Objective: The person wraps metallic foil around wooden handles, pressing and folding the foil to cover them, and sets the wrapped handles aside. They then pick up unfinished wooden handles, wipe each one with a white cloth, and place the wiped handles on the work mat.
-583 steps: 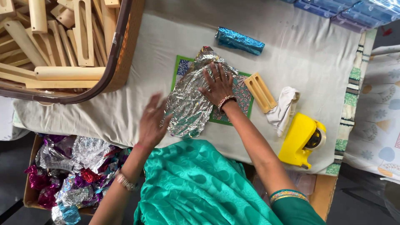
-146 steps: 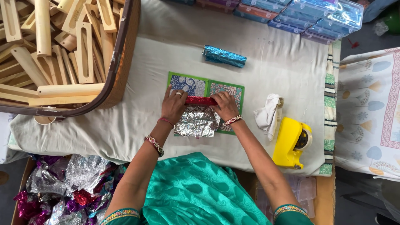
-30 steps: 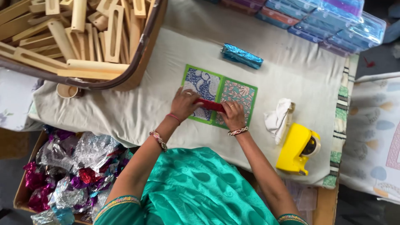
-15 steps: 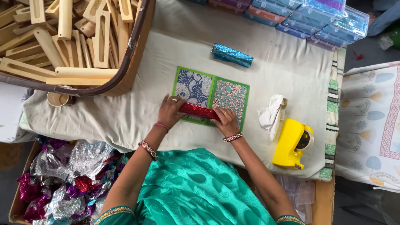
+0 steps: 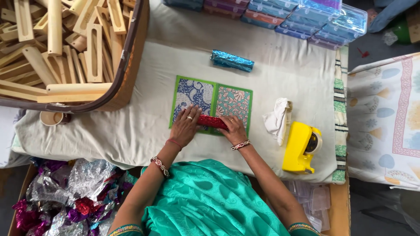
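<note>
Head view: I see both hands pressed flat on the red foil-wrapped bar (image 5: 211,121), left hand (image 5: 185,126) at one end, right hand (image 5: 232,129) at the other. It lies on the patterned mat (image 5: 232,98) near the table's front edge. The crumpled silver foil seen earlier is gone; the blue wrapped bar (image 5: 232,60) stays behind.

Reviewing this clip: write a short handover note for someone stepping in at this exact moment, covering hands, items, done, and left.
Left hand: flat, fingers spread, pressing the left end of the red foil-wrapped piece.
Right hand: pressing its right end.
The piece lies across the lower edge of the green patterned mat on the cloth-covered table.
Done: the red piece looks fully wrapped; a blue wrapped piece lies beyond the mat.
Left: probably smoothing and sealing; the yellow tape dispenser sits right of the mat. Bare wooden pieces fill the basket; foil sheets lie lower left.
</note>
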